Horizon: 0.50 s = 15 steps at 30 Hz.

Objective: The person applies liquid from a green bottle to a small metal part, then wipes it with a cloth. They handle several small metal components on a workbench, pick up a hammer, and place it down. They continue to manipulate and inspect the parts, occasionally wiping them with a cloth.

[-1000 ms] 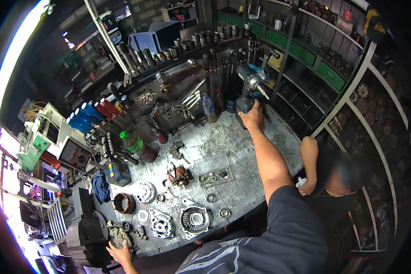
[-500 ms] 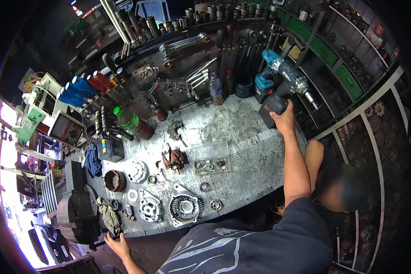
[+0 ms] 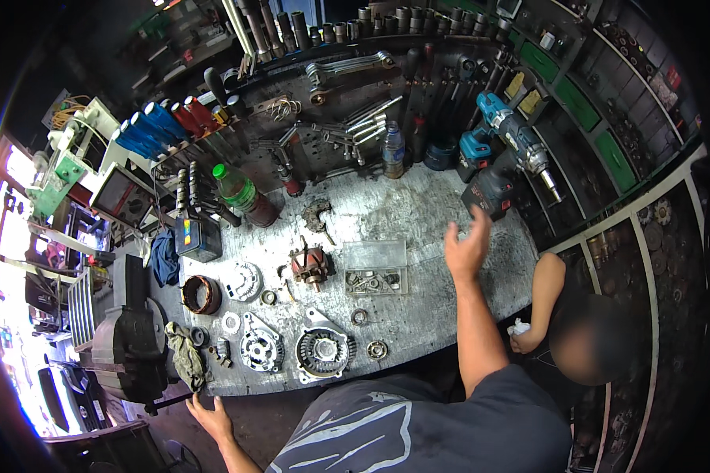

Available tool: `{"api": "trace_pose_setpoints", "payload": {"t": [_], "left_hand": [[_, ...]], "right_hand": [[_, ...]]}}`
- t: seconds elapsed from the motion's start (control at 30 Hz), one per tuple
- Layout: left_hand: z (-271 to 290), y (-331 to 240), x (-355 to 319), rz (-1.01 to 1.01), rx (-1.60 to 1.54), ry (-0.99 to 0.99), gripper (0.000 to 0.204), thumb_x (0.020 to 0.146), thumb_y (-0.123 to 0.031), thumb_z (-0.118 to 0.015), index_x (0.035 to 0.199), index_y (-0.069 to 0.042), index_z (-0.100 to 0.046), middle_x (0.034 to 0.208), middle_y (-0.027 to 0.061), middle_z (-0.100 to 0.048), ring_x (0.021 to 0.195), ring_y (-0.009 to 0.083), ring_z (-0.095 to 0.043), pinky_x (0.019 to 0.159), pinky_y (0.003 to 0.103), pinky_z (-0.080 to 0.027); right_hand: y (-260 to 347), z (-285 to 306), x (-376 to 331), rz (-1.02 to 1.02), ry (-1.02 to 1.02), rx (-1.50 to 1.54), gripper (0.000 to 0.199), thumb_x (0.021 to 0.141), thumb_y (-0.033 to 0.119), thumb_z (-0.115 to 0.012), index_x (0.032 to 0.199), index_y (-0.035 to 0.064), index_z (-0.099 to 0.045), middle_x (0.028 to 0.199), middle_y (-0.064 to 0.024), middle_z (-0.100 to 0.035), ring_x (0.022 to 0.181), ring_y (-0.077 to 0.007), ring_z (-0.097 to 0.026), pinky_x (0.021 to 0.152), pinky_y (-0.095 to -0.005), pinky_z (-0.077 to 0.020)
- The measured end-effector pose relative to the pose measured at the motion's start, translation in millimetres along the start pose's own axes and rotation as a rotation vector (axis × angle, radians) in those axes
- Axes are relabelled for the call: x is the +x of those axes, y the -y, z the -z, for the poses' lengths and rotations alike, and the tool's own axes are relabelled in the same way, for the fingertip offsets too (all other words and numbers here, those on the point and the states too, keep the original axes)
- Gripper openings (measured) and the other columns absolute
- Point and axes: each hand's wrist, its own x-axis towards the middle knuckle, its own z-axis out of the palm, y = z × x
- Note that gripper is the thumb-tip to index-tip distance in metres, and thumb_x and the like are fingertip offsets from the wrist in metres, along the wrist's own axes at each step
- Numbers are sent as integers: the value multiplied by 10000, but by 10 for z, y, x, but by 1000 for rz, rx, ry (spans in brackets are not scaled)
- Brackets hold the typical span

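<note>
Two bare hands of the person show over a grey workbench [image 3: 450, 213] covered with dismantled alternator parts. The right hand [image 3: 467, 248] is lifted above the right part of the bench, its fingers spread apart and holding nothing. It is near the blue cordless impact wrench [image 3: 506, 150], which lies at the far right of the bench with its dark battery pack toward the hand; the two do not touch. The left hand [image 3: 207, 414] is at the near left edge of the bench, open with the fingers apart, just beside a crumpled rag [image 3: 185, 355] and not gripping anything.

Between the hands lie an alternator housing [image 3: 323, 352] and a second end cover [image 3: 260, 347] near the front edge, a rotor [image 3: 312, 264] in the middle, and a clear plastic tray [image 3: 375, 268] with small bolts to the right of the rotor. A copper stator ring [image 3: 201, 293] is at the left. Further back stand a green bottle [image 3: 241, 193] and a clear water bottle [image 3: 393, 150], under a wall of hanging wrenches [image 3: 347, 71]. Another person sits low at the right of the bench.
</note>
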Motion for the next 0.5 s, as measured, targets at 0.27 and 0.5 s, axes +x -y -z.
{"api": "trace_pose_setpoints", "payload": {"t": [0.27, 0.5], "left_hand": [[254, 185, -516, 65, 93, 31, 734, 896, -134, -869, 1538, 8, -543, 1727, 328, -331, 1589, 496, -362, 1315, 513, -320], [355, 121, -912, 124, 121, 89, 732, 901, -127, -871, 1542, 8, -543, 1730, 318, -327, 1590, 480, -371, 1313, 502, -333]], "right_hand": [[255, -1107, 1826, -118, 358, -264, 1217, 832, 348, -931, 1761, 133, -175, 1723, -329, -359, 1434, -494, -582, 1169, -539, -517], [361, -1238, 2287, -226, 619, -549, 855, 822, 430, -945, 1494, 23, -607, 1454, -232, -709, 1330, -399, -701, 1086, -501, -585]]}}
